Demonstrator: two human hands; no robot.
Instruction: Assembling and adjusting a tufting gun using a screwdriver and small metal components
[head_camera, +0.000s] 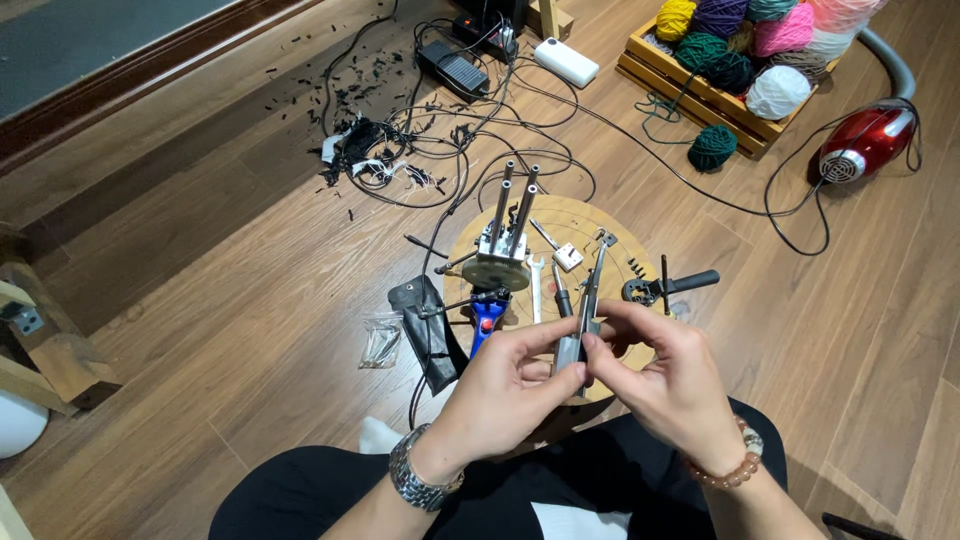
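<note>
Metal glints between your fingers: your left hand (505, 385), a steel watch (420, 478) at its wrist, is closed round the lower end of a slim grey rod-like tool part (585, 320), thumb pressed over it, while your right hand (672, 380), with a bead bracelet (735, 462) at the wrist, pinches the same part from the other side, fingertips meeting your left thumb. The part stands nearly upright, its upper end leaning slightly right over a round wooden board (575, 220). Both hands hover above your lap, just in front of that board. To the left lie a black pouch (430, 330) and a small clear bag (382, 342), with bare wooden floor (200, 300) beyond them. On the board stands a metal device with three tubes (508, 235), a blue-handled tool (485, 318) beside it and a black-handled tool (672, 287) at the right edge. Farther back, tangled cables (440, 140) and black scraps litter the floor; at the right sit a crate of yarn balls (745, 60) and a red vacuum cleaner (868, 142).
</note>
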